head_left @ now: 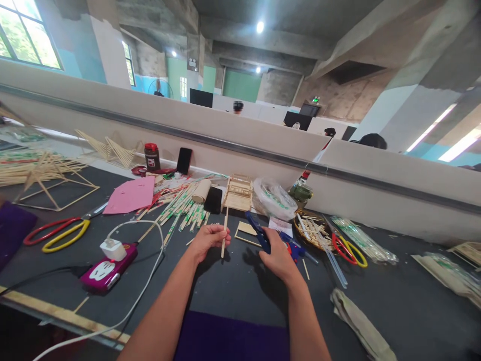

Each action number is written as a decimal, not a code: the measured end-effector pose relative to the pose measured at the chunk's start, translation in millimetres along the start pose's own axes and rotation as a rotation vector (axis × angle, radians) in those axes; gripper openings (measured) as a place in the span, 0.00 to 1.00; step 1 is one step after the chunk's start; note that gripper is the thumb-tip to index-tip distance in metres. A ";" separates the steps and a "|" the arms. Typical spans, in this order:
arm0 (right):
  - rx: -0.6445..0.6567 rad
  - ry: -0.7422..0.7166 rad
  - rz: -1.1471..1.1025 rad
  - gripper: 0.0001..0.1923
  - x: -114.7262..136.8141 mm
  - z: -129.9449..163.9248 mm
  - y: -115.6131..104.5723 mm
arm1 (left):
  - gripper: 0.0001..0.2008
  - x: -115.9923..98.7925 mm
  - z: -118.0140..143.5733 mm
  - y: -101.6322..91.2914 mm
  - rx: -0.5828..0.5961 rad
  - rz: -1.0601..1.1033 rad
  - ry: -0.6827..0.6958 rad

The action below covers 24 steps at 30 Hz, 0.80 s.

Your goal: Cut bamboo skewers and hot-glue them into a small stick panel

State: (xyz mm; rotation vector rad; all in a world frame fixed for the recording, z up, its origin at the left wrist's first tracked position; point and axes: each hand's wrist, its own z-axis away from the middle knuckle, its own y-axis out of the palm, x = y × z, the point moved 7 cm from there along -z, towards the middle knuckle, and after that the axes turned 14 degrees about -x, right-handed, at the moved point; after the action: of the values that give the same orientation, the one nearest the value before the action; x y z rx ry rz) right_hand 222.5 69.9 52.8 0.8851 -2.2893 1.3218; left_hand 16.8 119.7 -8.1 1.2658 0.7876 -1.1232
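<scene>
My left hand (211, 239) is closed in a pinch on a thin wooden stick (225, 228), held nearly upright above the dark table. In my right hand (278, 258) is a dark blue hand tool with two arms (257, 230), like pliers or a cutter. Its arms are spread and the stick stands apart from it. A small rectangular wooden frame (247, 228) lies on the table between my hands. Just behind it sits a slatted wooden model (239, 193). Beside my right hand rests a blue and red glue gun (295, 248), partly hidden.
Red and yellow scissors (67, 230), a purple power strip (108, 268) and its looping white cable (160, 260) lie left. Wrapped chopsticks (188, 203) are piled behind. To the right are a basket of wood pieces (311, 228), more scissors (349, 250) and a cloth glove (361, 323).
</scene>
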 end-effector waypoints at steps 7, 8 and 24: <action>0.041 -0.173 0.037 0.36 5.8 2.8 18.0 | 0.15 -2.3 5.7 6.3 0.106 -0.106 0.018; 0.046 -0.185 0.036 0.36 7.1 3.3 19.7 | 0.15 -2.9 6.1 6.8 0.111 -0.121 0.024; 0.075 -0.273 0.094 0.35 34.0 6.8 20.4 | 0.13 -17.9 19.6 15.5 0.270 -0.382 0.175</action>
State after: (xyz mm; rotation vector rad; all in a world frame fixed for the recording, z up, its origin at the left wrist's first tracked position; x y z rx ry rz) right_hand 183.7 59.9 55.8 1.0521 -2.5290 1.4092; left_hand 23.7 103.3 17.0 1.4930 1.0667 -1.4770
